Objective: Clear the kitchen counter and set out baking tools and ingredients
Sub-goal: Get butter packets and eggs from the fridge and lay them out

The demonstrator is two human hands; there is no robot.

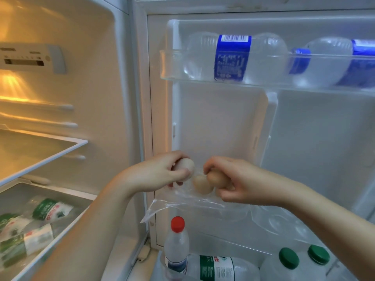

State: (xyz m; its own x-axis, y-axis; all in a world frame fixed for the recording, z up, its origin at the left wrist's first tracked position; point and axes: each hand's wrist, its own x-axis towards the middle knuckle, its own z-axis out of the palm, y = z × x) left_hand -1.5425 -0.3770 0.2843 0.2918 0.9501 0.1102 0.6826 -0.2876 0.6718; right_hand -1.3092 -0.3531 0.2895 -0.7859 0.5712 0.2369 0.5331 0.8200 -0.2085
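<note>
I face an open fridge and its door shelves. My left hand (162,171) grips a pale egg (185,168) between thumb and fingers. My right hand (231,179) holds a brown egg (216,178) just to the right of it. A third, tan egg (200,184) lies between the two hands in a clear plastic egg tray (263,218) on the middle door shelf. A loose flap of clear plastic (156,207) hangs off the tray's left end.
The top door shelf (172,63) holds water bottles (233,57) with blue labels lying down. Below stand a red-capped bottle (176,240), a green-labelled bottle (219,267) and two green-capped jugs (290,260). Left, a glass shelf (44,155) and a drawer of green-labelled bottles (40,220).
</note>
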